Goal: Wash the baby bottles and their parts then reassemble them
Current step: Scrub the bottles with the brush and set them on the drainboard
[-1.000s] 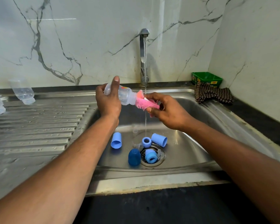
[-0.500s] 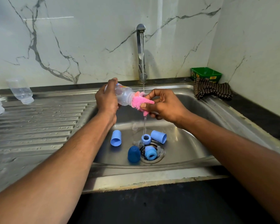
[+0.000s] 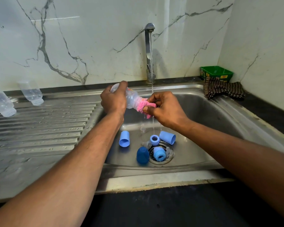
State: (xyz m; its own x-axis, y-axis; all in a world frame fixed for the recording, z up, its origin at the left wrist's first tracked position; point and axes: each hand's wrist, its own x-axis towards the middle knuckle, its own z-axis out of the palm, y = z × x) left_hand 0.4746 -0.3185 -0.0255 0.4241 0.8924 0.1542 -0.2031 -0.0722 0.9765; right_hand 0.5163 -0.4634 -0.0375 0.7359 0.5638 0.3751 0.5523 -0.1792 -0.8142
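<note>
My left hand (image 3: 113, 100) grips a clear baby bottle (image 3: 131, 99) on its side over the sink basin (image 3: 203, 122). My right hand (image 3: 164, 108) pinches a pink cloth (image 3: 142, 105) stuffed partly into the bottle's mouth, just beside a thin stream of water from the tap (image 3: 149, 51). On the basin floor lie two light blue caps (image 3: 124, 139) (image 3: 167, 137), a dark blue cap (image 3: 142, 156), two blue collar rings (image 3: 154, 140) (image 3: 159, 155) and clear teats (image 3: 169, 152) around the drain. Two more clear bottles (image 3: 31, 93) (image 3: 2, 102) lie on the drainboard at the left.
The ribbed steel drainboard (image 3: 39, 128) stretches to the left of the basin. A checked cloth (image 3: 223, 90) and a green box (image 3: 216, 73) sit at the back right corner by the marble wall. A dark counter edge (image 3: 154, 208) runs along the front.
The bottle and both hands have shifted slightly lower in the view, and my right hand's fingers have pushed the pink cloth further into the bottle's mouth. The water keeps running.
</note>
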